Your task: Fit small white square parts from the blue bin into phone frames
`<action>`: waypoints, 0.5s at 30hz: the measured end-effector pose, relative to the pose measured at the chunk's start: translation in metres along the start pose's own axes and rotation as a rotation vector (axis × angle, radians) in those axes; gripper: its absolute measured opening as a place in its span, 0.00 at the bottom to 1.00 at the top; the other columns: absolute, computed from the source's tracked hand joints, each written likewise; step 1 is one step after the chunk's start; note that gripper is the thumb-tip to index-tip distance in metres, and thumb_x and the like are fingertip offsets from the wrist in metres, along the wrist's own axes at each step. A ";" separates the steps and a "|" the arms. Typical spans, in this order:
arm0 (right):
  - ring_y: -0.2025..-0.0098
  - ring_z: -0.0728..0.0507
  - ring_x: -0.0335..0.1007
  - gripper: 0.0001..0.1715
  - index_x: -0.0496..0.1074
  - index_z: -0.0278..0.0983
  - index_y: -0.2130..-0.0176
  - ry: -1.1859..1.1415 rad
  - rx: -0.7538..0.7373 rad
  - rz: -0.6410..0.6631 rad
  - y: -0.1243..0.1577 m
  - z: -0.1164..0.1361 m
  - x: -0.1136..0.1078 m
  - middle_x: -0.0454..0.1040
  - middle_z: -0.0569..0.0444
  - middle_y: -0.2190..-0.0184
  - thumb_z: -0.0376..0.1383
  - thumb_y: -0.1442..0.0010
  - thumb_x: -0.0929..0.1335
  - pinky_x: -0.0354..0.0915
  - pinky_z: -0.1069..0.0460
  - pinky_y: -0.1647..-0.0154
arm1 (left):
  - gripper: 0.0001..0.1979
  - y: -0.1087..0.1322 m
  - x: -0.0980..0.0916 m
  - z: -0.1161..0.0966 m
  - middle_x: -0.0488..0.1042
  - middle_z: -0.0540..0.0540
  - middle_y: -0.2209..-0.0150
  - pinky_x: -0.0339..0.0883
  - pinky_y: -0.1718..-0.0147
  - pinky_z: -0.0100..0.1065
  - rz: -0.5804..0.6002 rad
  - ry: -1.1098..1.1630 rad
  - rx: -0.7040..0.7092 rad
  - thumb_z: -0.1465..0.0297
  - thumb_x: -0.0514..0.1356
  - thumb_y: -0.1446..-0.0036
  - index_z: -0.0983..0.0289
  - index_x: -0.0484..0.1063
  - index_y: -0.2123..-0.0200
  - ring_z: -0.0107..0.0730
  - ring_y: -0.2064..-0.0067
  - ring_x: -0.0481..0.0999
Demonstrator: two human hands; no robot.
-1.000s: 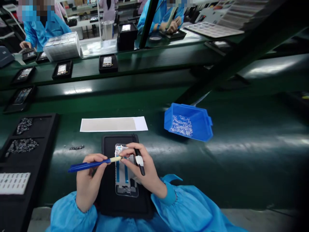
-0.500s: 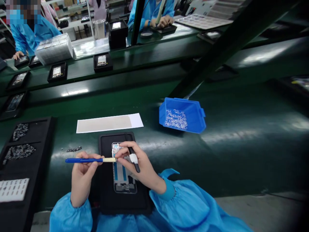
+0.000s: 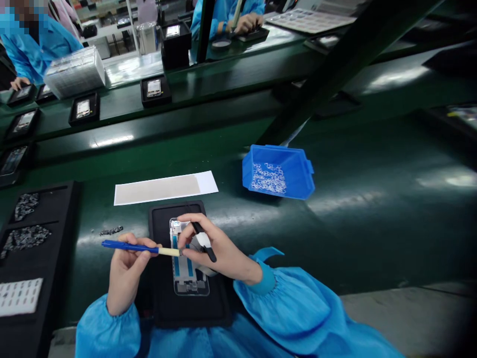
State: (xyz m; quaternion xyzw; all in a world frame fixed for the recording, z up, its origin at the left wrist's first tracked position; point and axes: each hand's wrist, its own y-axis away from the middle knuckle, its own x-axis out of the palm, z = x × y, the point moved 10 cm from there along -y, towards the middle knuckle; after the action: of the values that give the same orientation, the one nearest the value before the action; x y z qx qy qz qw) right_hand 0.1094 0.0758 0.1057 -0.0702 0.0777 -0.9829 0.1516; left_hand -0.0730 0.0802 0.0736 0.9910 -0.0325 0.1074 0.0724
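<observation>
Over a black rubber mat (image 3: 218,303) on a green counter (image 3: 335,238), a phone frame (image 3: 186,286) lying flat, long side pointing away from the body, blue strips down its inner length. Its place on the mat probably a matter of grip and protection, with the rubber keeping it from sliding or scratching.

Left hand (image 3: 128,268) closed around a blue stick (image 3: 130,246), held pen-fashion, its cream tip (image 3: 169,251) reaching the upper part of the frame, an angle that seems chosen for fine control. Right hand (image 3: 219,246) curled around a black-handled tool (image 3: 197,227), which looks tucked away in the palm to leave the fingertips (image 3: 186,253) free at the frame's upper end, perhaps steadying it. Both hands close together there, the exact contact hidden by fingers.

Just beyond the mat, a sheet of paper (image 3: 160,189) bearing a beige strip. To the right, a blue plastic bin (image 3: 298,171) of small silvery rings (image 3: 269,178), tipped toward the body, likely for easy picking. To the left, a black compartment tray (image 3: 70,233) of dark small parts (image 3: 25,237), with a short row of similar parts (image 3: 111,230) lying loose on the counter.
</observation>
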 end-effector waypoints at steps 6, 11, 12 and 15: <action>0.65 0.47 0.71 0.29 0.61 0.40 0.42 -0.012 -0.007 -0.006 0.000 -0.002 -0.002 0.71 0.58 0.67 0.29 0.41 0.69 0.68 0.50 0.60 | 0.18 0.000 0.006 -0.004 0.80 0.48 0.66 0.76 0.58 0.29 0.040 -0.007 0.013 0.66 0.69 0.44 0.59 0.61 0.60 0.28 0.62 0.82; 0.66 0.48 0.70 0.30 0.60 0.40 0.42 -0.007 -0.035 -0.015 0.001 -0.001 -0.001 0.70 0.59 0.68 0.28 0.42 0.67 0.68 0.51 0.62 | 0.18 -0.003 0.010 -0.007 0.80 0.48 0.66 0.77 0.59 0.28 0.052 -0.013 0.029 0.66 0.69 0.45 0.59 0.61 0.60 0.29 0.62 0.82; 0.67 0.48 0.69 0.30 0.60 0.41 0.42 0.007 -0.051 -0.025 0.002 0.000 -0.001 0.70 0.59 0.68 0.28 0.42 0.67 0.68 0.51 0.62 | 0.18 -0.003 0.011 -0.008 0.80 0.48 0.66 0.77 0.59 0.28 0.048 -0.015 0.041 0.66 0.69 0.45 0.59 0.61 0.61 0.29 0.62 0.82; 0.67 0.48 0.69 0.29 0.61 0.41 0.43 0.059 -0.094 -0.086 0.003 0.003 -0.005 0.70 0.59 0.68 0.27 0.42 0.66 0.69 0.51 0.61 | 0.16 -0.003 0.012 -0.010 0.80 0.47 0.66 0.77 0.58 0.28 0.027 -0.039 0.091 0.67 0.68 0.43 0.59 0.61 0.61 0.29 0.61 0.83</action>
State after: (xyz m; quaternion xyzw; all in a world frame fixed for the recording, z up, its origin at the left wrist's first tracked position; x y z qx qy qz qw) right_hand 0.1159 0.0740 0.1076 -0.0512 0.1250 -0.9854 0.1034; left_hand -0.0630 0.0840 0.0856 0.9947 -0.0422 0.0904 0.0252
